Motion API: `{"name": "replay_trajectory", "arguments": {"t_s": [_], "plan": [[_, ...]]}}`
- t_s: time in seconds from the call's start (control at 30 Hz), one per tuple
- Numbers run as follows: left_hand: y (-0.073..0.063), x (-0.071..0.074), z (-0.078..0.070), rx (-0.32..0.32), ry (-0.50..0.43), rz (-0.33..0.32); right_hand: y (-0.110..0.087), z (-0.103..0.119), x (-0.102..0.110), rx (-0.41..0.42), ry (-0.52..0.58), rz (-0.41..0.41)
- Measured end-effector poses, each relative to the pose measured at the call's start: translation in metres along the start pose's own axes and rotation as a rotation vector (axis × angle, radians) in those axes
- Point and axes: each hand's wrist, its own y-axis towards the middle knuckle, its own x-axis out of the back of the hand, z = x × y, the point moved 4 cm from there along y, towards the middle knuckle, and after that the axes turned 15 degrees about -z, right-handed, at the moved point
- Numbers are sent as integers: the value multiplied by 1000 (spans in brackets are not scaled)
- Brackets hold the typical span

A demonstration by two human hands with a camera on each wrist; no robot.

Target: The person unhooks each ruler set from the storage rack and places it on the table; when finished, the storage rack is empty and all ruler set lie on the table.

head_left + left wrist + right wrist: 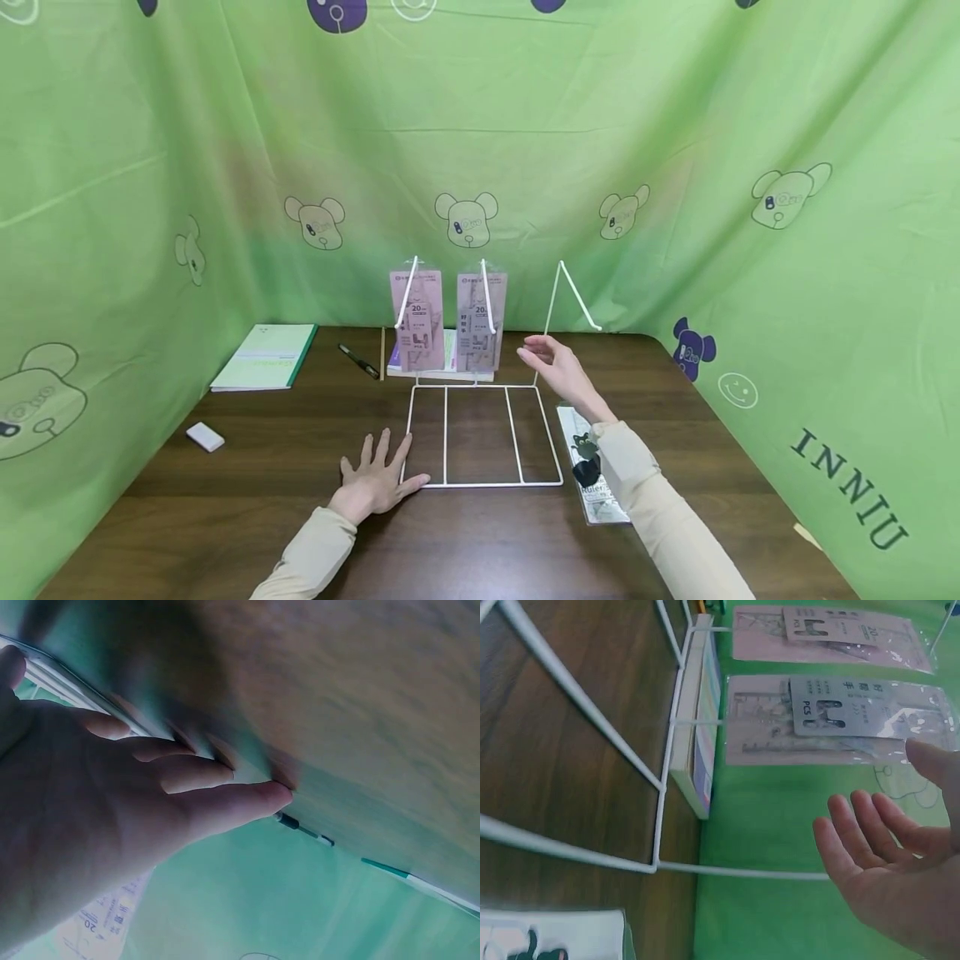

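- My right hand (562,371) hovers, thumb and fingers loosely apart, near the right hook (579,293) of the white wire rack (480,485).
- My left hand (375,483), fingers spread, rests on the counter (480,542), touching the rack's base.
- A pink pack (418,342) and greyer pack (478,342) hang from the other hooks.

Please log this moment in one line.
left hand: spread at rack corner; right hand: empty, near right hook; left pack, middle pack: hanging; right hook: bare

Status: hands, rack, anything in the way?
Left hand spread over front-left corner of white rack. Right hand raised, empty. Two packs hung; right hook bare. No obstruction seen at that hook.
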Motion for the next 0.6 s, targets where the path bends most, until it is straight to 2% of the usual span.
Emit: {"name": "replay_trajectory", "arguments": {"t_s": [0.3,0.43,0.6], "plan": [[-1,-3,2,0,-4,-11,27,-5,-33,-60,198,95],[-2,-4,1,1,-3,-11,36,-7,-45,-85,238,110],[-2,-3,-2,0,8,-14,43,-9,-55,-89,261,92]]}}
